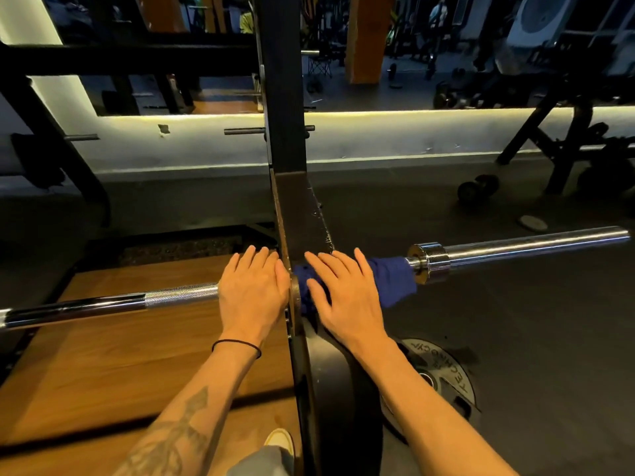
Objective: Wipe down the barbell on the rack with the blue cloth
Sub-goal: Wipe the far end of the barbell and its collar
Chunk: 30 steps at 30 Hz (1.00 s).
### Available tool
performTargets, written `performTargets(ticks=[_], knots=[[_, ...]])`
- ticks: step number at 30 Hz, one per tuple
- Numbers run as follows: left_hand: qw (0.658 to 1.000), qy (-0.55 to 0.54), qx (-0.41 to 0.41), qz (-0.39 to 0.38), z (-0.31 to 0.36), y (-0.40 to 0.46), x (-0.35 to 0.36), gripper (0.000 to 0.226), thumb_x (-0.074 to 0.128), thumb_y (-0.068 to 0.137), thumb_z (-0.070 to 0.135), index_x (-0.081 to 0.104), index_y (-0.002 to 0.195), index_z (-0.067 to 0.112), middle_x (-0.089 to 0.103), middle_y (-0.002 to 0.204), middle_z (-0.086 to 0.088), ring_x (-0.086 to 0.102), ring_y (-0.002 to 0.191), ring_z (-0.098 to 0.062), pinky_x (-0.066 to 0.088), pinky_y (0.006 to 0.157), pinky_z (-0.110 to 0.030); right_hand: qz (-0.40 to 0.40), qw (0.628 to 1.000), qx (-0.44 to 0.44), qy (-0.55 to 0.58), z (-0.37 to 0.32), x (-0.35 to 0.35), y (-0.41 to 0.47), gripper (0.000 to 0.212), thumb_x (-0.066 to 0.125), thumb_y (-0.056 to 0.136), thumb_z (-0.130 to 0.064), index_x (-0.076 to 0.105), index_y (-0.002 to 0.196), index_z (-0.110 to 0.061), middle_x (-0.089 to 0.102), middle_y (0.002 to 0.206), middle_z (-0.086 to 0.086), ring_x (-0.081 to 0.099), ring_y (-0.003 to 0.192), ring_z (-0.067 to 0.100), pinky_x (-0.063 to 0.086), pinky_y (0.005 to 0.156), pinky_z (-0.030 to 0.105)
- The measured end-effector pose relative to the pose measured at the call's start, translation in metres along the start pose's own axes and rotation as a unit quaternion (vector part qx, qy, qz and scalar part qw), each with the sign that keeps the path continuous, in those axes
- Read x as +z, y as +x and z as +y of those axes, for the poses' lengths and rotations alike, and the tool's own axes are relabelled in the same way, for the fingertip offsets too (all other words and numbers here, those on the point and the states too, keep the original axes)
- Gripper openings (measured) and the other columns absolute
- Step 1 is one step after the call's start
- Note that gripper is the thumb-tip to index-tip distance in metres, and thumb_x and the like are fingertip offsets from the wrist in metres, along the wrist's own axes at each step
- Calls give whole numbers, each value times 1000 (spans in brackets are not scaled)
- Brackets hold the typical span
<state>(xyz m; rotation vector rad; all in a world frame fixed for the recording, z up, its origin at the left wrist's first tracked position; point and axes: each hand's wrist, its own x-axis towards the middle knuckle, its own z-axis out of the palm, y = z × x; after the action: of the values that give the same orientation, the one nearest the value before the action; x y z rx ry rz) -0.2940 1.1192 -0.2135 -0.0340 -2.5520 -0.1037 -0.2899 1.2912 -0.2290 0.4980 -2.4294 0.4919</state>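
Blue cloth (391,281) under our flat right hand (347,297) on barbell (515,249), axis left-right; left hand (252,293) flat, fingers straight, bare shaft

"TECHNOGYM" partly readable on weight plate (446,376) lying on floor, lettering upside down

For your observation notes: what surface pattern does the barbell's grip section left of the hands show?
Fine crosshatched knurling on silver metal of the barbell, clearest in the head view.
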Motion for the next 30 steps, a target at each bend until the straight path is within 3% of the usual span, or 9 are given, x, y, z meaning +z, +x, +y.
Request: performTargets(ticks=[5,10,11,16,18,21,23,28,30], knots=[[1000,-1,0,5,1,-1,-1,51,30,102,31,73,117,7,71,121,-13,62,123,-31,42,110,-48,106,969,219,-27,11,3,-3,48,39,102,-43,61,135,-16,60,139,6,42,140,27,13,124,47],[1000,0,10,5,-1,-2,0,51,29,104,31,72,118,8,70,123,-13,60,126,-30,40,112,-48,1,1000,-20,-18,0,1,1,46,43,102,-41,55,143,-25,59,138,-1,47,136,21,16,123,48],[1000,1,11,1,-2,-2,0,50,30,104,31,71,119,8,70,124,-13,59,126,-30,40,112,-48,-2,1000,-19,-18,0,2,2,45,44,102,-42,55,142,-25,60,137,-1,47,134,20,17,123,47],[1000,-6,1,12,1,-3,-4,48,33,102,31,72,118,8,71,122,-13,62,123,-30,40,111,-48,123,957,258,-48,13,5,-3,48,35,105,-41,57,139,-16,55,144,6,36,145,27,10,124,46],[1000,-9,-3,16,1,-3,-4,47,34,102,30,73,116,7,71,120,-14,63,122,-31,41,110,-49,102,971,207,-64,10,6,-3,48,35,104,-41,55,142,-20,55,145,2,34,146,27,6,124,50],[1000,-2,1,1,-1,-1,-3,52,28,103,31,72,117,7,71,122,-13,62,123,-30,41,111,-48,7,999,11,-42,0,3,-2,46,41,104,-41,51,145,-25,58,141,-3,43,140,19,14,124,49],[1000,-3,1,-6,-1,-1,-3,53,27,103,31,72,117,6,71,121,-13,62,123,-29,40,111,-47,-10,999,-13,-31,0,2,1,45,41,104,-42,52,145,-26,58,139,-2,46,136,17,18,123,46],[1000,-2,7,7,1,-5,-8,51,29,102,31,72,117,7,70,123,-15,62,122,-31,39,112,-48,127,953,273,-24,16,4,-3,53,27,106,-41,55,142,-14,53,147,5,32,148,25,9,125,45],[1000,-1,8,1,0,-4,-7,52,28,103,31,71,119,8,69,125,-16,61,123,-31,37,113,-48,117,959,258,-24,17,7,-5,52,28,106,-41,53,143,-17,50,150,4,26,151,26,5,126,49]])
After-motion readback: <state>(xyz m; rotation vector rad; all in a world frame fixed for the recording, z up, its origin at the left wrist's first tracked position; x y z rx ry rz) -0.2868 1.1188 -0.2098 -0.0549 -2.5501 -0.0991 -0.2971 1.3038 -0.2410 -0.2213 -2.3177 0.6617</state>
